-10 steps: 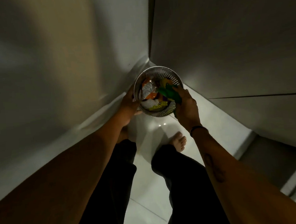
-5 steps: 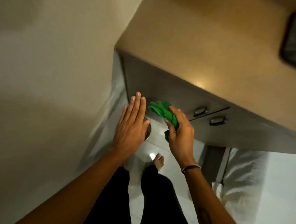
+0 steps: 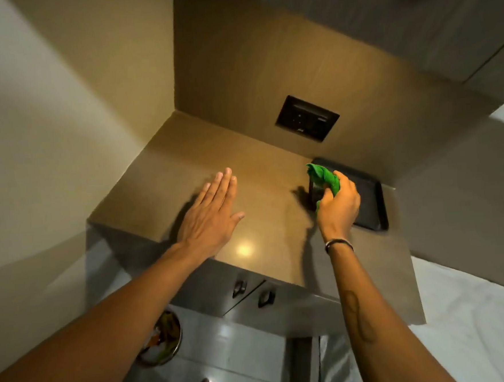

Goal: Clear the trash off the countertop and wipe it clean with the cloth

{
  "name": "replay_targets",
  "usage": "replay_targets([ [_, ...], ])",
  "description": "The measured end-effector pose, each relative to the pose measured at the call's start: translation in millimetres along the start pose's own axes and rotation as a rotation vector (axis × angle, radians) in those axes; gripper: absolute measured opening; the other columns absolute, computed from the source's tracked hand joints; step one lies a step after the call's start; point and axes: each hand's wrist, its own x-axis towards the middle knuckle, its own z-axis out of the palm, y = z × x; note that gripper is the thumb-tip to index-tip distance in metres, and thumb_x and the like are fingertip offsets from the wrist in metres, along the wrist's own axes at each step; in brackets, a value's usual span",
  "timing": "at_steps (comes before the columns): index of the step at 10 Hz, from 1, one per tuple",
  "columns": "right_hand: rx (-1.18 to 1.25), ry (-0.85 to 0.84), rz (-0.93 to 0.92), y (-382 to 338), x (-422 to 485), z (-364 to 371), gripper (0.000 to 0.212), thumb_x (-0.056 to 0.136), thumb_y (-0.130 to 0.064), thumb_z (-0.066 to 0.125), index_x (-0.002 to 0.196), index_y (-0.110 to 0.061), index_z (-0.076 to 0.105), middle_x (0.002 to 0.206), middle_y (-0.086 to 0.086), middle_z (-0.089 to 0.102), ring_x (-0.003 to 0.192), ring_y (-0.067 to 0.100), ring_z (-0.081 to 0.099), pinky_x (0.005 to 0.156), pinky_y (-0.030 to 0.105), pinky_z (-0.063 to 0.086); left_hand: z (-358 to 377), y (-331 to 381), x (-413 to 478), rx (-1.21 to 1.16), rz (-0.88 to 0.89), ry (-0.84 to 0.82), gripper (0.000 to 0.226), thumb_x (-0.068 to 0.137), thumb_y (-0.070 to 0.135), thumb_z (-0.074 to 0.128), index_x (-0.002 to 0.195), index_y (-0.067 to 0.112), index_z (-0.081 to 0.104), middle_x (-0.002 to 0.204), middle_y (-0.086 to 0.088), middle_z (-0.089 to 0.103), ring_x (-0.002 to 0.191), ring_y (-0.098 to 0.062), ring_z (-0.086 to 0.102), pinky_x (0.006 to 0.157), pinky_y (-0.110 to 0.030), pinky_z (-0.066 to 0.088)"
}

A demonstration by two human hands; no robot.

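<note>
Two hands: left, right. One green cloth. One table. One dark tray. One wall socket panel. Two drawer handles. One bin of trash. One wristband.

A smooth tan stone countertop fills the corner between two walls. A flat black rectangular tray lies on it at the back right, against the wall. On the pale tiled floor below stands a round metal bin holding trash.

Black tray below wall socket panel.
</note>
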Motion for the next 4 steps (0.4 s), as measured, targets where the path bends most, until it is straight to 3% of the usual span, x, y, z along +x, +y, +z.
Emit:
replay_targets([
  [1, -0.193, -0.191, 0.039, 27, 63, 27, 0.060, 0.106, -0.029, 0.060, 0.158, -0.007, 0.041, 0.162, 0.020, 0.044, 0.154, 0.040, 0.033, 0.132, 0.048, 0.023, 17, 11, 17, -0.014, -0.025, -0.034, 0.087, 0.108, 0.059, 0.025, 0.166, 0.008, -0.015, 0.177, -0.013, -0.018, 0.165, -0.024, -0.012, 0.134, -0.039, -0.003],
  [3, -0.461, -0.610, 0.032, 54, 74, 43, 0.074, 0.112, -0.051, 0.038, 0.169, -0.011, 0.011, 0.177, 0.018, 0.011, 0.163, 0.044, 0.009, 0.133, 0.059, 0.017, 31, 11, 10, -0.030, -0.055, -0.138, 0.087, 0.107, 0.063, 0.018, 0.163, 0.012, -0.024, 0.173, -0.009, -0.029, 0.161, -0.021, -0.022, 0.131, -0.037, -0.010],
  [4, -0.483, -0.573, -0.005, 58, 65, 45, 0.076, 0.112, -0.054, 0.033, 0.169, -0.014, 0.004, 0.178, 0.016, 0.002, 0.165, 0.040, 0.001, 0.135, 0.058, 0.011, 32, 6, 5, -0.046, -0.083, -0.145, 0.086, 0.107, 0.062, 0.018, 0.163, 0.012, -0.023, 0.173, -0.009, -0.029, 0.161, -0.021, -0.022, 0.131, -0.037, -0.010],
])
